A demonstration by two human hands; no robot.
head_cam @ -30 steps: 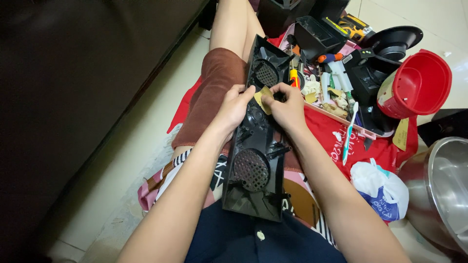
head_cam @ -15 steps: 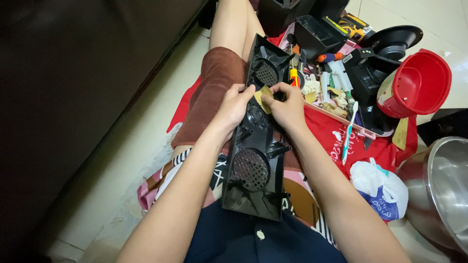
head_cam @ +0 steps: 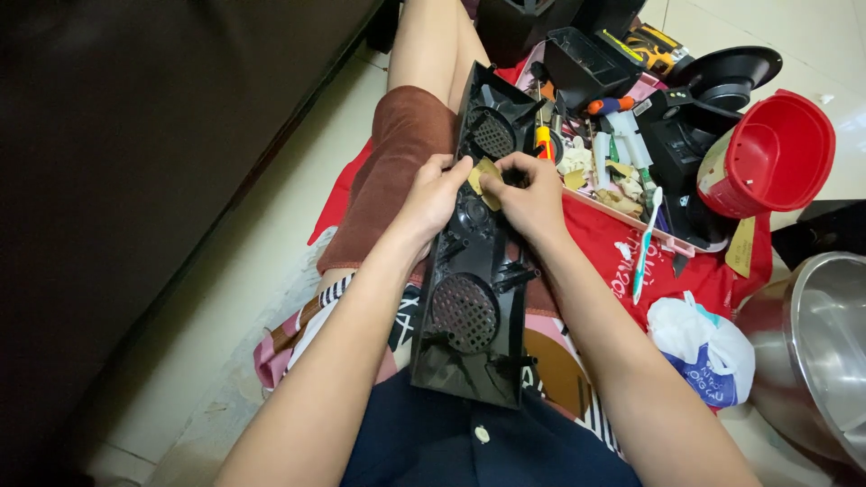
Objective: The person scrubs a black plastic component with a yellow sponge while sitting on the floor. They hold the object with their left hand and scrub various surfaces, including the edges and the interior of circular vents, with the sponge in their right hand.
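Both hands are working mid-panel: the left hand (head_cam: 431,200) and right hand (head_cam: 532,194) are pinching a small tan board (head_cam: 485,180) between closed fingertips over the black speaker panel (head_cam: 478,261) beneath them, likely needing careful, steady fingertip control next.

The steel bowl (head_cam: 825,361) runs off the right edge. The left hand (head_cam: 431,200) and right hand (head_cam: 530,197) cover the middle of the black speaker panel (head_cam: 478,271) and most of the small yellowish piece (head_cam: 485,179) pinched between them. Small parts in the pink tray (head_cam: 631,221) are too jumbled to identify.
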